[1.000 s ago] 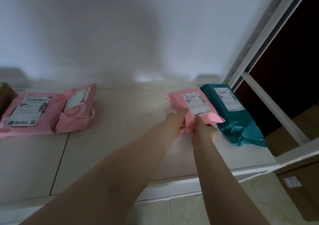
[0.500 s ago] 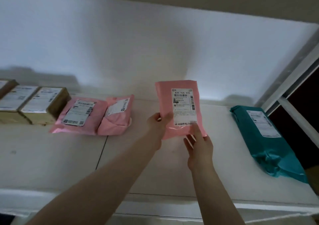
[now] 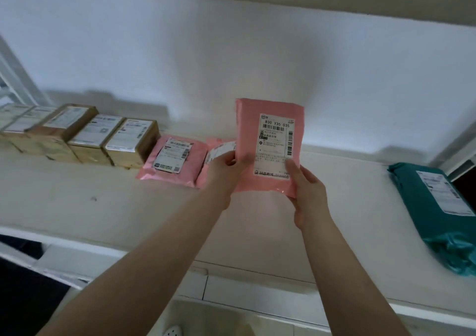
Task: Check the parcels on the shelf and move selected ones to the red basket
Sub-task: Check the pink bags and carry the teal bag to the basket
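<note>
Both hands raised above the white shelf (image 3: pixel 77 207), gripping one pink parcel (image 3: pixel 268 147) upright, label facing the camera. Left hand (image 3: pixel 224 170) pinching the parcel's left edge, thumb on the front, other fingers hidden behind. Right hand (image 3: pixel 309 194) clasping the lower right corner, thumb pressed on the bottom of the white label (image 3: pixel 275 147), fingers wrapped behind. "830 Y35 035" readable at the top of that label.

Just behind the left fingers, partly hidden by them: a small pink parcel (image 3: pixel 219 147) lying on the shelf. Beside that, further left of the fingers: a flat pink parcel (image 3: pixel 175 160) with two labels. Further left again: a row of brown boxes (image 3: pixel 128 140) along the wall, each labelled on top. Well right of the right fingers: a teal parcel (image 3: pixel 435 212) lying flat near the shelf's end, label up. No red basket in sight.
</note>
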